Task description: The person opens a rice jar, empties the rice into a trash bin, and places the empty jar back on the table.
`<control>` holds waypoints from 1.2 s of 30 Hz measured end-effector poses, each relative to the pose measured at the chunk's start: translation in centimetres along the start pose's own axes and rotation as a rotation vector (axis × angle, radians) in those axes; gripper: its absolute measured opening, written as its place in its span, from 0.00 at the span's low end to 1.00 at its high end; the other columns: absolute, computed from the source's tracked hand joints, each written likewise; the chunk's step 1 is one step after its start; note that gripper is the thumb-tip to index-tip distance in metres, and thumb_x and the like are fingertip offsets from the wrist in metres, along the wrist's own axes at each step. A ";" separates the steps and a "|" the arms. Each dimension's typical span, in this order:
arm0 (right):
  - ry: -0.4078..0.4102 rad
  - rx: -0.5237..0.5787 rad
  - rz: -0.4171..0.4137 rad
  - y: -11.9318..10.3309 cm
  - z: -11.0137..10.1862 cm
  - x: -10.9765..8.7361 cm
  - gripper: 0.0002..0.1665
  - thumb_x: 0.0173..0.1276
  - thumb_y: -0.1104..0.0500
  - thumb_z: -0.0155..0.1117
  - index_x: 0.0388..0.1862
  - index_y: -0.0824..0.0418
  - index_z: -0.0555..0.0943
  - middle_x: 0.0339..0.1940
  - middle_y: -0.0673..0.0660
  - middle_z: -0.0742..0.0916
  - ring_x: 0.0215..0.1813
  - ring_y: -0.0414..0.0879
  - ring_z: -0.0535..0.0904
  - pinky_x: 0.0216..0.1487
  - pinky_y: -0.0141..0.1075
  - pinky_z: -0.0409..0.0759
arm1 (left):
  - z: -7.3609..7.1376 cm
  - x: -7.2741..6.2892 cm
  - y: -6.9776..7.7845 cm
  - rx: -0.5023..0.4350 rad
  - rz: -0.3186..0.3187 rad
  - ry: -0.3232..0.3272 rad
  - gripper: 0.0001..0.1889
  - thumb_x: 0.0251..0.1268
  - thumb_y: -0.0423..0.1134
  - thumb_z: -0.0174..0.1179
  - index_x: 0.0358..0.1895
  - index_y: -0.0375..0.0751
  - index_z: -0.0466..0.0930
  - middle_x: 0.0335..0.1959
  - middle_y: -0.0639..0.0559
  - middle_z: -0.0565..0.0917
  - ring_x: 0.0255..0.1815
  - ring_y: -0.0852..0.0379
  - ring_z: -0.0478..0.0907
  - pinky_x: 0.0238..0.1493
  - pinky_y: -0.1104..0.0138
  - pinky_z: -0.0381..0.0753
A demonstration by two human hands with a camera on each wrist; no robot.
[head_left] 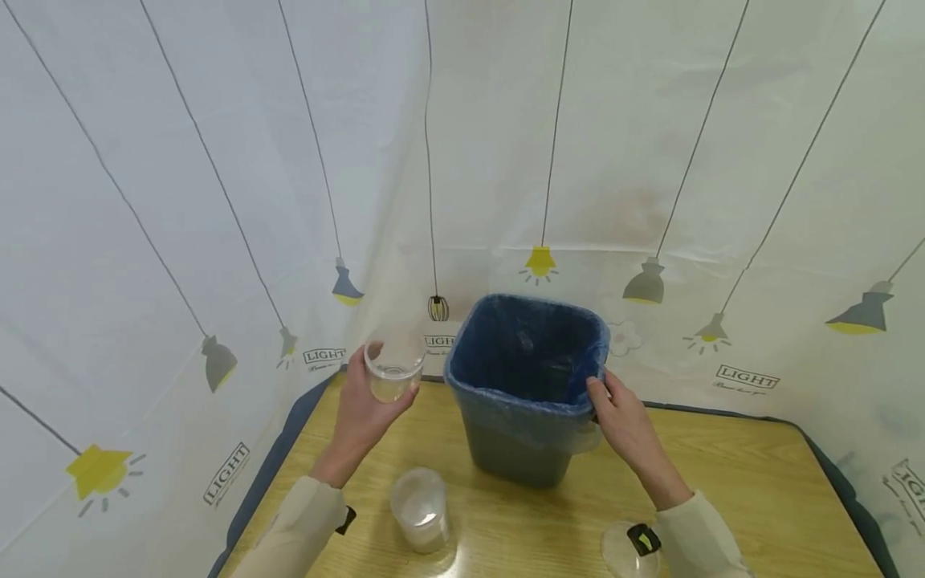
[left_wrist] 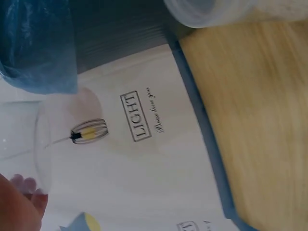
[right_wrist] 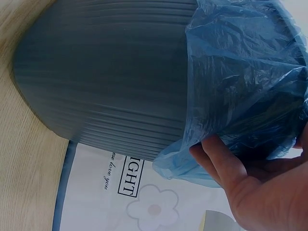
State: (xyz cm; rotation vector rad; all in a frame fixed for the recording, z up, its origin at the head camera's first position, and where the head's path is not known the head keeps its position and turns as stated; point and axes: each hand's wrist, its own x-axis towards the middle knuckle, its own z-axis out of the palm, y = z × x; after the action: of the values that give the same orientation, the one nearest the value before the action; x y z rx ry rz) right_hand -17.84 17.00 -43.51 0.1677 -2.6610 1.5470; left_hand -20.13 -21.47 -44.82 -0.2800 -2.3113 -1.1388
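In the head view, my left hand (head_left: 363,408) grips a clear plastic cup (head_left: 393,385) from below and the side, raised left of a dark trash bin (head_left: 506,449). Only part of that cup (left_wrist: 21,137) shows in the left wrist view, with fingertips behind its clear wall. A thin blue bag (right_wrist: 236,62) lines the bin and folds down over its rim. At the bin's right rim, my right hand (head_left: 627,421) pinches the bag's edge, thumb on top. The bin stands upright on the wooden table (head_left: 715,449).
A second clear plastic container (head_left: 421,514) stands on the table in front of the bin, to its left. Near the right sleeve lies a round clear lid (head_left: 617,546). White sheets (head_left: 491,160) printed with lamps hang behind and on both sides.
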 end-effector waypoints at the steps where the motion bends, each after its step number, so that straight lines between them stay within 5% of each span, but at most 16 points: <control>1: 0.000 -0.001 0.000 0.0 0.0 0.0 0.37 0.87 0.45 0.40 0.82 0.68 0.58 0.73 0.72 0.74 0.67 0.65 0.77 0.60 0.56 0.80 | -0.1 -0.3 -0.4 -0.008 -0.023 -0.012 0.49 0.49 0.41 0.80 0.72 0.32 0.60 0.67 0.31 0.72 0.65 0.33 0.73 0.62 0.39 0.74; 10: 0.001 0.010 -0.006 -0.1 0.0 -0.1 0.36 0.87 0.47 0.41 0.82 0.68 0.58 0.73 0.72 0.74 0.68 0.64 0.76 0.60 0.56 0.80 | -0.3 -2.9 -3.9 -0.023 -0.254 -0.136 0.49 0.49 0.44 0.81 0.71 0.32 0.62 0.65 0.30 0.73 0.65 0.32 0.72 0.62 0.40 0.74; 18: -0.004 0.022 0.001 0.1 0.0 -0.1 0.36 0.87 0.47 0.41 0.82 0.67 0.58 0.71 0.72 0.76 0.64 0.62 0.79 0.58 0.54 0.82 | 0.4 -6.5 -8.2 -0.021 -0.403 -0.172 0.47 0.51 0.43 0.81 0.72 0.34 0.64 0.69 0.32 0.73 0.66 0.31 0.72 0.62 0.39 0.74; 27: -0.005 0.018 -0.001 0.0 0.0 -0.1 0.36 0.87 0.46 0.42 0.82 0.68 0.58 0.71 0.72 0.76 0.63 0.63 0.80 0.57 0.53 0.82 | 1.6 -9.2 -11.7 -0.087 -0.422 -0.158 0.48 0.48 0.37 0.81 0.70 0.25 0.62 0.68 0.26 0.71 0.70 0.26 0.68 0.69 0.39 0.68; 36: 0.000 0.023 -0.005 0.0 0.0 -0.1 0.36 0.87 0.46 0.42 0.82 0.67 0.59 0.71 0.72 0.77 0.64 0.63 0.80 0.57 0.53 0.83 | 2.0 -10.1 -12.9 -0.044 -0.421 -0.167 0.49 0.47 0.36 0.81 0.69 0.23 0.60 0.67 0.25 0.72 0.69 0.27 0.69 0.70 0.39 0.67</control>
State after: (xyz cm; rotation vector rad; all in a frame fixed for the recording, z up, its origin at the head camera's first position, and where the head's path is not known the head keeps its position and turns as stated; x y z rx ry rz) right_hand -17.73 17.03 -43.56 0.1755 -2.6413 1.5758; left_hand -17.75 -27.38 -60.11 0.1090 -2.5709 -1.4137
